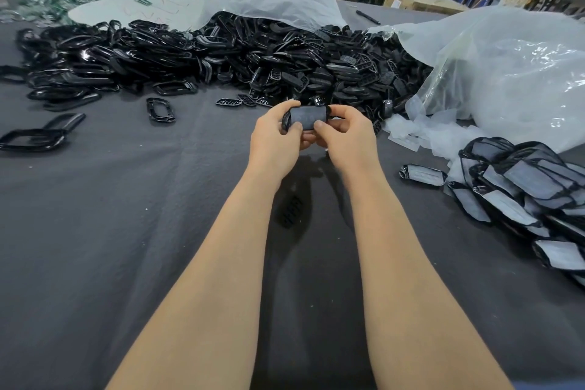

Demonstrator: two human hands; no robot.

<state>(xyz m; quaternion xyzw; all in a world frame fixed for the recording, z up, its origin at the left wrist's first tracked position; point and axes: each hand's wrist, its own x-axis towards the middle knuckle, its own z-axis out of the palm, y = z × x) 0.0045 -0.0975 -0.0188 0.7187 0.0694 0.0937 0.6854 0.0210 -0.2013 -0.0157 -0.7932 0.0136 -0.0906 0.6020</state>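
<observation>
Both your left hand and right hand pinch one black part before the pile, mid-assembly; next, press it together squarely.

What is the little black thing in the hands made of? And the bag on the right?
The black piece, held by the left hand and right hand, looks like hard plastic: glossy rim, dull grey film on its face. The bag seems thin clear plastic: it wrinkles and glints.

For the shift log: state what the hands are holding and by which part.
Both hold one small black part with a grey face: the left hand grips its left end, the right hand its right end, thumbs on its front.
</observation>
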